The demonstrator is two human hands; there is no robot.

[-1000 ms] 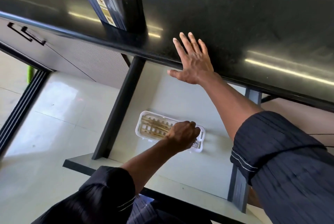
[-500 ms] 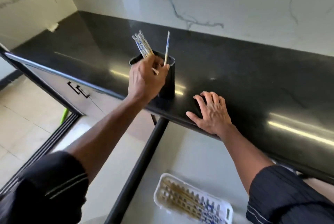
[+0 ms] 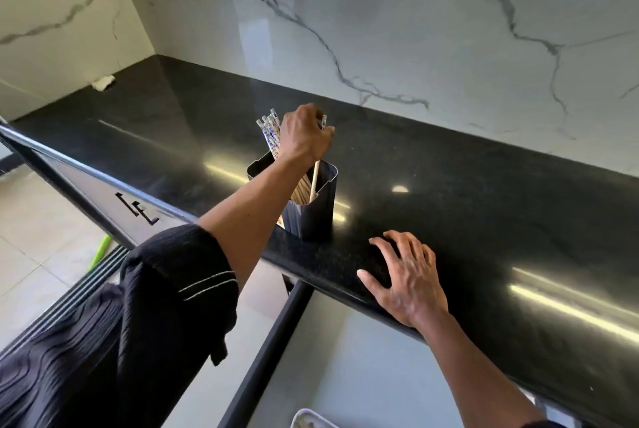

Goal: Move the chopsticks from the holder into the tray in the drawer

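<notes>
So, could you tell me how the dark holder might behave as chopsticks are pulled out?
The holder looks tall, narrow and thin-walled, so probably light and apt to tip. It stands near the glossy countertop edge, unsteadied, so the left hand might drag it.

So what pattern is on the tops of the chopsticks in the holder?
Blue-and-white print on the chopsticks tops, plain wood below, seen in the head view.

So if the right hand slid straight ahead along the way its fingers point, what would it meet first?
Probably nothing close: the right hand lies flat on the black countertop, fingers pointing up-left toward the back wall, passing right of the chopstick holder. Depth is uncertain.
</notes>
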